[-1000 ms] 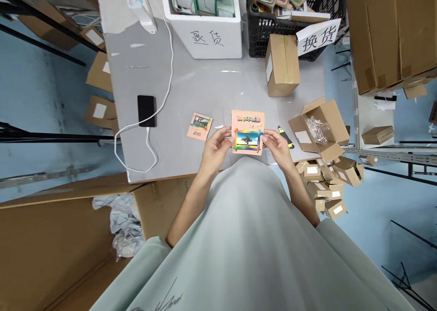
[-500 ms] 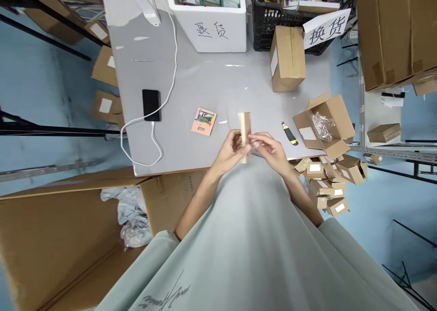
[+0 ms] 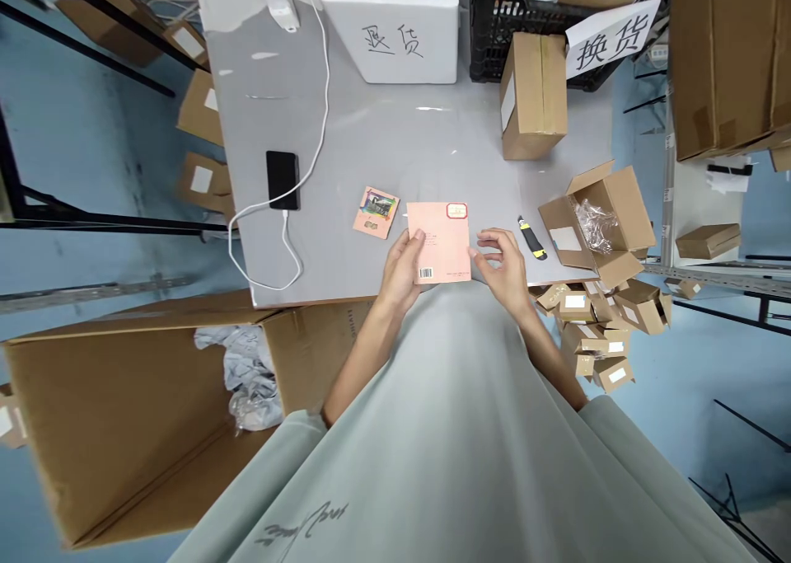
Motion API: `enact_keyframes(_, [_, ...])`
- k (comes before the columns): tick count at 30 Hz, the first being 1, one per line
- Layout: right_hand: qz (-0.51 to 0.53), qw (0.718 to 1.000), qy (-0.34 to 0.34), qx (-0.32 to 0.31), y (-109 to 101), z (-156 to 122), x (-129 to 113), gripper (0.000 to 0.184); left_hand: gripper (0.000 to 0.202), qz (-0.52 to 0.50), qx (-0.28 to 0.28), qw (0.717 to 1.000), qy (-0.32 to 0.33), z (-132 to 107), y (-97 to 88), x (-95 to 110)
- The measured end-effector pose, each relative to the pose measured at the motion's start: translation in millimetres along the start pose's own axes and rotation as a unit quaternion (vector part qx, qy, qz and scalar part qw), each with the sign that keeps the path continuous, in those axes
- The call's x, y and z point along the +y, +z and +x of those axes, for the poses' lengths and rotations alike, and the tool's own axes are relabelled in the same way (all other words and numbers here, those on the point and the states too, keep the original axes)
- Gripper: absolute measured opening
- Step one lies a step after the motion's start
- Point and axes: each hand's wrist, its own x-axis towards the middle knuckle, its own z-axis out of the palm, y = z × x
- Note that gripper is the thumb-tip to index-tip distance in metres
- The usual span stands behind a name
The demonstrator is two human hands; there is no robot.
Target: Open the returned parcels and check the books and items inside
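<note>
A thin pink book (image 3: 446,246) is held up in front of me, its back cover with a barcode and a red-framed label facing me. My left hand (image 3: 400,274) grips it by the left edge, thumb on the cover. My right hand (image 3: 503,273) is at the book's right edge with fingers apart; the thumb tip is close to the edge, and whether it touches I cannot tell. Another small pink book (image 3: 376,213) with a picture on its cover lies on the table to the left. A black and yellow utility knife (image 3: 532,238) rests to the right of my right hand.
On the grey table (image 3: 383,134) are a phone (image 3: 283,180) with a white cable, a white foam box (image 3: 401,44), a black crate (image 3: 488,48), a closed carton (image 3: 535,97) and an open carton (image 3: 624,208). A large open cardboard box (image 3: 124,431) stands at lower left.
The book was edge-on between both hands and is now turned with its back cover towards me. My right hand has moved slightly right and its fingers have spread. The view has shifted slightly.
</note>
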Motion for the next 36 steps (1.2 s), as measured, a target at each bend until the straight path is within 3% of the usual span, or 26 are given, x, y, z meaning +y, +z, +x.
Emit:
enact_keyframes(4, [0.061,0.995,0.049,-0.064,-3.4,5.5,7.0,0.047,0.054,-0.002,-0.028,1.0,0.013,-0.2,2.2,7.2])
enact_keyframes(9, [0.072,0.996,0.038,-0.046,-4.0,9.8,9.3,0.051,0.049,-0.011,-0.075,0.997,0.018,-5.5,4.7,18.8])
enact_keyframes(14, [0.109,0.989,0.08,-0.062,-1.8,7.7,1.3,0.065,0.053,0.01,-0.084,0.996,0.014,-13.3,9.3,24.5])
enact_keyframes(17, [0.166,0.973,0.126,-0.102,2.5,2.5,-8.5,0.075,0.052,0.041,-0.077,0.995,0.036,-14.6,18.6,24.7])
enact_keyframes(21, [0.289,0.928,0.185,-0.146,8.5,-0.9,-14.6,0.089,0.048,0.084,-0.079,0.992,0.053,-13.3,30.0,25.5])
enact_keyframes(26, [0.365,0.894,0.213,-0.147,7.5,1.1,-9.4,0.084,0.041,0.086,-0.055,0.993,0.061,-10.8,29.2,28.3])
enact_keyframes(36, [0.386,0.881,0.233,-0.142,-9.1,4.6,-14.8,0.075,0.037,0.094,-0.017,0.991,0.089,1.4,9.3,31.6])
